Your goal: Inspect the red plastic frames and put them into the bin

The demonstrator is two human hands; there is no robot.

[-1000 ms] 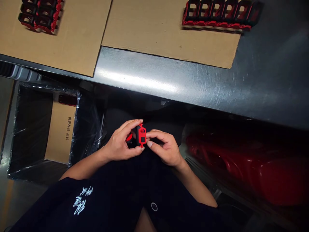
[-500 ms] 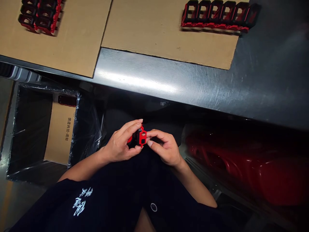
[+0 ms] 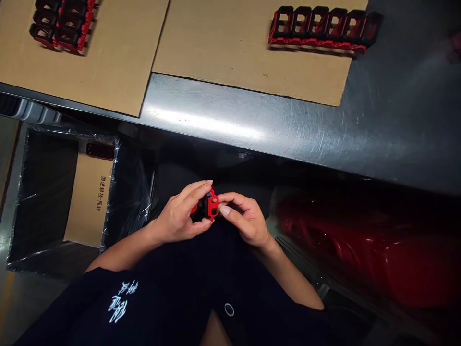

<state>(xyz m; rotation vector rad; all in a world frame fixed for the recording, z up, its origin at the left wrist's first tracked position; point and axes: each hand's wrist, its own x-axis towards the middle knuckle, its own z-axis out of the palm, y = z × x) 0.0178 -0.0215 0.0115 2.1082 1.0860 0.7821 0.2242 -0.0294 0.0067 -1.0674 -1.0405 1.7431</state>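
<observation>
Both my hands meet over my lap, below the edge of the steel table (image 3: 252, 127). My left hand (image 3: 180, 216) pinches a small red and black plastic part (image 3: 210, 205) between thumb and fingers. My right hand (image 3: 245, 218) grips the same part from the right with curled fingers. On the table, a row of finished red and black parts (image 3: 322, 28) stands on a cardboard sheet (image 3: 234, 53) at the far right. A block of stacked parts (image 3: 61, 24) sits on another cardboard sheet (image 3: 90, 72) at the far left.
A box lined with clear plastic (image 3: 54, 192) stands on the floor to my left, with a brown cardboard bottom and one red part (image 3: 100, 151) inside. A bag of red plastic pieces (image 3: 378, 250) lies to my right under the table.
The part has turned a little and sunk deeper between my fingers. My right thumb has closed onto it. My head has tipped slightly, shifting the table view down.
</observation>
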